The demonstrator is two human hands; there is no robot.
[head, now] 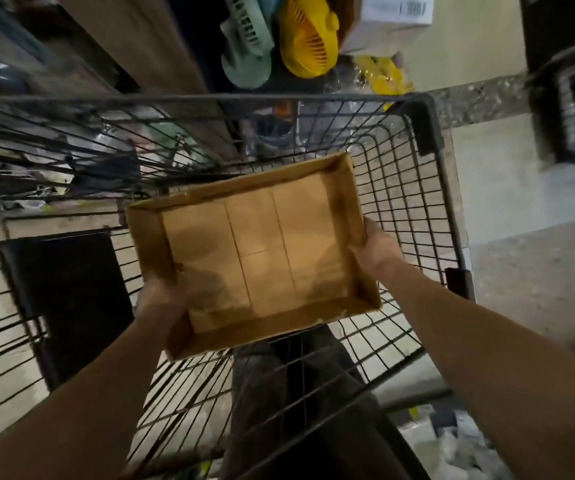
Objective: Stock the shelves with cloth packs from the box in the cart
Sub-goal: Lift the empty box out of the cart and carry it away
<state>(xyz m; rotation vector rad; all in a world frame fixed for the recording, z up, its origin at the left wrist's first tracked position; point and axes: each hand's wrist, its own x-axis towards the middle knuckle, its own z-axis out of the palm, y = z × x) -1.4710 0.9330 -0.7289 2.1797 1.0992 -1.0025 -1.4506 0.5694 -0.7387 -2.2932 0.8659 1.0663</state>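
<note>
Two hands on one cardboard box (255,251), held between them, tilted, over wire cart (417,188). Left hand (161,299) grips near-left corner, fingers wrapped under box wall, blurred. Right hand (379,245) clamps right wall from outside, fingers curled out of sight beneath. Box floor faces up between hands, flap seams showing. Cart basket lies below and around both hands. Beyond hands, past cart's far rim: yellow fan (308,39) beside green fan (248,53), white carton (393,19) right of them.
</note>
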